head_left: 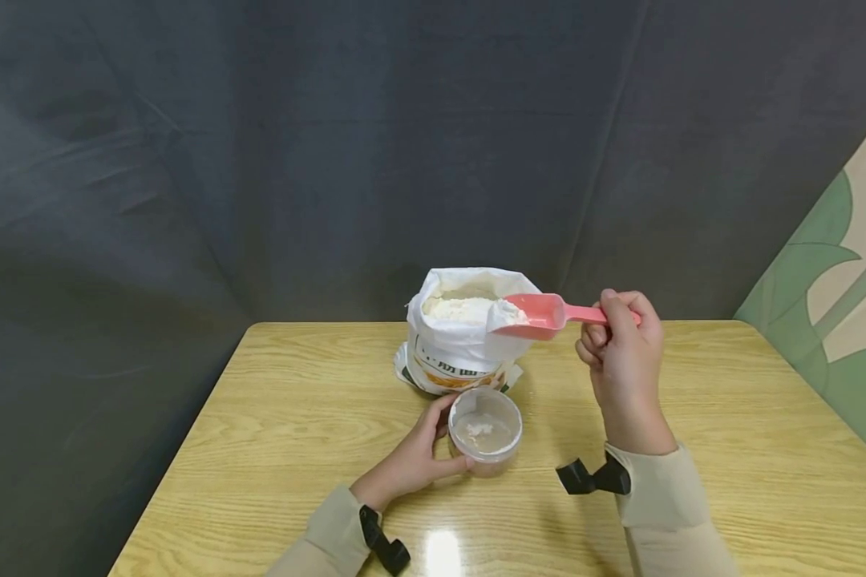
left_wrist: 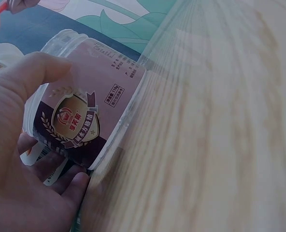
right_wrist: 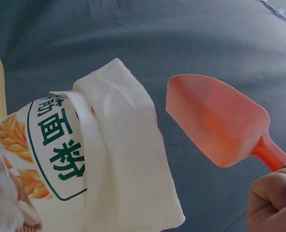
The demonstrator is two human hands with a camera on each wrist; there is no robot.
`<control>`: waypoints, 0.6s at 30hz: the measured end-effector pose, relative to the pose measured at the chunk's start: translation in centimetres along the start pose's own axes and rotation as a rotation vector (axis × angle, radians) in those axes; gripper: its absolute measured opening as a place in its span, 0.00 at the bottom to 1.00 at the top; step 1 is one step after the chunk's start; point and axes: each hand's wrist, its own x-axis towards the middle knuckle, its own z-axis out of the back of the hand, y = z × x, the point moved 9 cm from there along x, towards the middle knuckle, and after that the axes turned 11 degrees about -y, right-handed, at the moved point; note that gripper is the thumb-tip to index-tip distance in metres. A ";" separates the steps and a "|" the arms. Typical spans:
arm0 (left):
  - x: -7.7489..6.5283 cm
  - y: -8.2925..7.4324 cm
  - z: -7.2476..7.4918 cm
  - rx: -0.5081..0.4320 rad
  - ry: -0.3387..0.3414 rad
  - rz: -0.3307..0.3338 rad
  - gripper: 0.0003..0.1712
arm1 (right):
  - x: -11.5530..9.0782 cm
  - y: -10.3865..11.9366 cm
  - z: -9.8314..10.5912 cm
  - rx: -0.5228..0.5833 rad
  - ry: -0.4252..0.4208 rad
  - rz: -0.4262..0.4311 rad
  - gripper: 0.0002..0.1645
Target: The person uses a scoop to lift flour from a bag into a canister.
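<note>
My right hand [head_left: 626, 373] grips the handle of a pink plastic scoop [head_left: 548, 312], with white flour [head_left: 511, 311] at its tip. The scoop is at the right rim of an open white flour bag [head_left: 443, 336], whose top is folded outward and which holds more flour. In the right wrist view the scoop [right_wrist: 215, 121] shows its underside beside the bag [right_wrist: 128, 150]. My left hand [head_left: 413, 461] holds a round clear plastic tub [head_left: 485, 433] from the left, thumb and fingers around its side. A little white powder lies in it. The left wrist view shows the tub's printed label [left_wrist: 99, 72].
The bag and tub stand on a light wooden table [head_left: 289, 433], the tub in front of the bag. A dark curtain [head_left: 404, 144] hangs behind the table. On the right is a panel with painted green leaves [head_left: 808, 272].
</note>
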 end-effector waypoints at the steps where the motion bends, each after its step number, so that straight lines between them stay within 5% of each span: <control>1: 0.0 0.0 0.0 -0.001 0.000 -0.005 0.52 | -0.1 0.0 0.2 0.007 -0.004 -0.006 0.15; 9: -0.1 0.0 0.0 0.003 0.004 -0.012 0.52 | -0.8 -0.2 1.5 0.023 0.004 -0.050 0.17; 18: 0.0 0.0 0.0 -0.009 0.005 -0.009 0.53 | -0.5 -1.5 2.1 0.059 0.132 -0.109 0.21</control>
